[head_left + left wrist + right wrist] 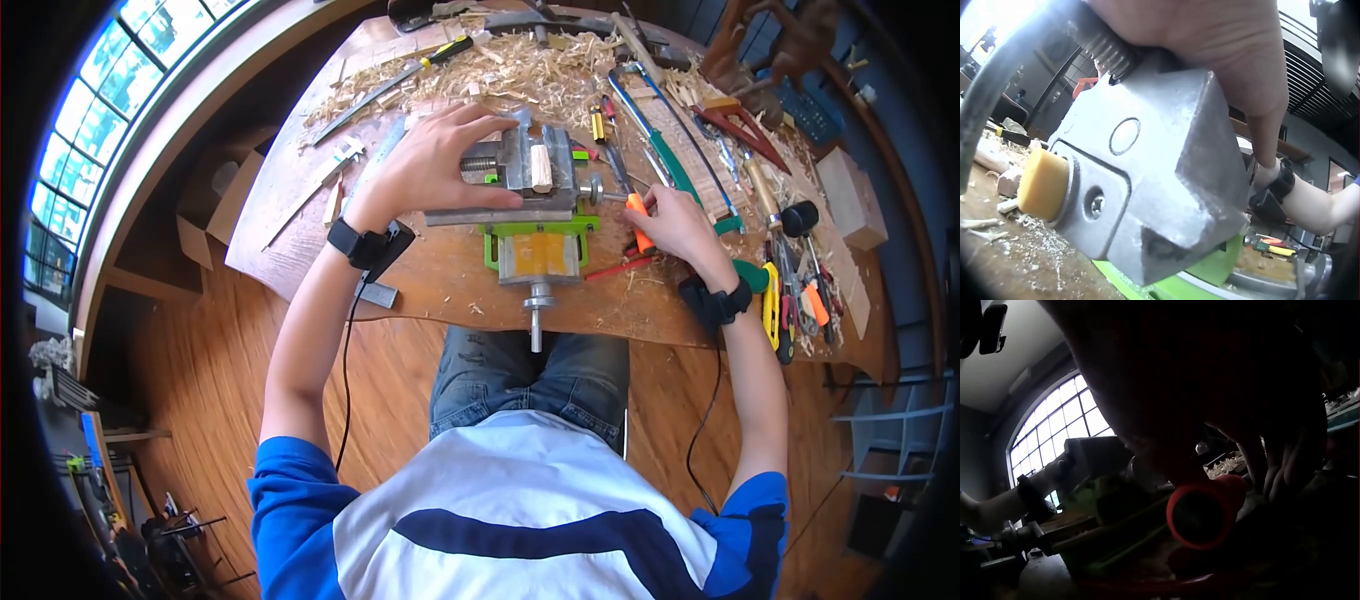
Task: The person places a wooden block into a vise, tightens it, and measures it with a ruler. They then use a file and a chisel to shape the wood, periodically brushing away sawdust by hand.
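A grey metal vise (555, 205) with green parts stands near the bench's front edge. Upright in its jaws is a pale, whittled wood piece (541, 168). My left hand (440, 155) spans the vise from the left, thumb along the near side and fingers on the far side; the left wrist view shows the palm over the metal block (1147, 162). To the right of the vise my right hand (680, 225) pinches the orange handle (638, 222) of a long, thin tool lying on the bench. In the dark right wrist view the handle's round end (1200, 515) faces the camera.
Wood shavings (500, 75) cover the back of the bench. A green-framed saw (675, 165) lies beyond my right hand, with a yellow cutter (770, 305) and several hand tools at the far right. A file (370, 100) and a caliper (315, 190) lie to the left.
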